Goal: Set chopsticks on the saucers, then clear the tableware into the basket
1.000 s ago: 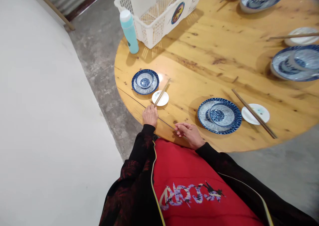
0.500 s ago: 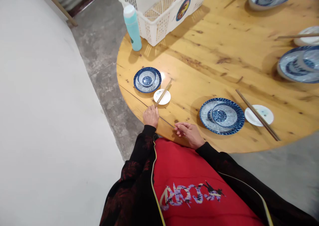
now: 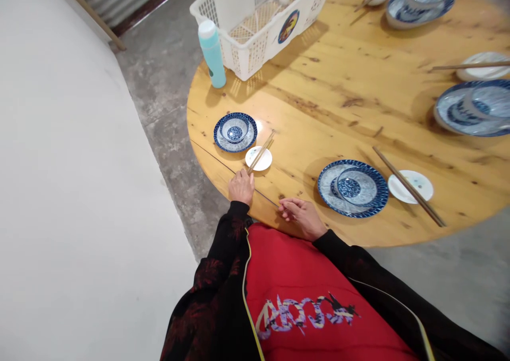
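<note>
I am finding passage across bare tabletop (image 3: 303,151) between the left chopsticks (image 3: 261,153) and near-right plate (image 3: 325,183); basket (image 3: 258,53) and bottle (image 3: 214,58) are obstructing far left.

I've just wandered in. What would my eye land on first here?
Probably the bright red shirt at the bottom centre, with the patterned blue-and-white plates set about the round wooden table. Then the big white basket at the table's far left, a pale blue bottle beside it. Nearer, the left hand has its fingers at the near ends of chopsticks lying across a small white dish.
</note>
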Tool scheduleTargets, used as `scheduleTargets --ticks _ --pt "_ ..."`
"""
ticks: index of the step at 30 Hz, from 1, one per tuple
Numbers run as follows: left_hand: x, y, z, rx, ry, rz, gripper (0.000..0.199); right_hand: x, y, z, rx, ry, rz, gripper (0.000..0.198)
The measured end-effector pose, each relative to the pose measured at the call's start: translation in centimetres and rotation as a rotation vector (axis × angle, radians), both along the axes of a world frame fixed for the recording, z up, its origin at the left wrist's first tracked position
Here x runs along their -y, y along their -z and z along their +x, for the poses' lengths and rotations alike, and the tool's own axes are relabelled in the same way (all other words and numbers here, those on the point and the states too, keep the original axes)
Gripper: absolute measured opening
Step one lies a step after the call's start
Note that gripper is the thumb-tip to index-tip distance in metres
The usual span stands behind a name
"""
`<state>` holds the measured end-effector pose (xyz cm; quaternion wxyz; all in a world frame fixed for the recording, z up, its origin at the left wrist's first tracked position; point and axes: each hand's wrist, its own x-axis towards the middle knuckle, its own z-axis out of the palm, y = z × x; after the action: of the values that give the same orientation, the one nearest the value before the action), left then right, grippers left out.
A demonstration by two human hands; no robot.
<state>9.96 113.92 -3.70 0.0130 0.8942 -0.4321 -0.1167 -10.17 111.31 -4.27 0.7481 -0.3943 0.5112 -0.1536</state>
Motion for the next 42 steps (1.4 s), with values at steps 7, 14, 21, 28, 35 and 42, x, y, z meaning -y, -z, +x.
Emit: scheduleTargets --ticks 7,14,21,28,35,42 --pt "0.2 -0.1 0.0 -0.009 0.006 -0.018 0.037 0.0 -0.3 0.0 -0.005 0.009 -0.003 0.050" --pt "-3.6 -0.5 1.4 0.041 -0.052 -0.206 0.034 0.1 -0.3 -0.1 -0.010 0.011 -0.003 0.052" --pt "-14.7 1.1 1.4 -0.072 -0.243 -0.357 0.028 -0.3 -0.1 -0.8 -0.070 0.015 0.010 0.051" --pt "-18.8 5.2 -1.5 -0.267 -0.248 -0.517 0.038 -2.8 0.7 0.3 -0.095 -0.038 -0.001 0.046" --pt "-15.7 7.6 -1.5 -0.377 -0.014 -0.407 0.041 -5.9 1.5 1.3 -0.162 -0.231 -0.054 0.041" --pt "-15.4 8.3 -1.4 -0.546 -0.048 -0.450 0.035 -5.8 1.7 0.4 -0.133 -0.158 -0.116 0.032"
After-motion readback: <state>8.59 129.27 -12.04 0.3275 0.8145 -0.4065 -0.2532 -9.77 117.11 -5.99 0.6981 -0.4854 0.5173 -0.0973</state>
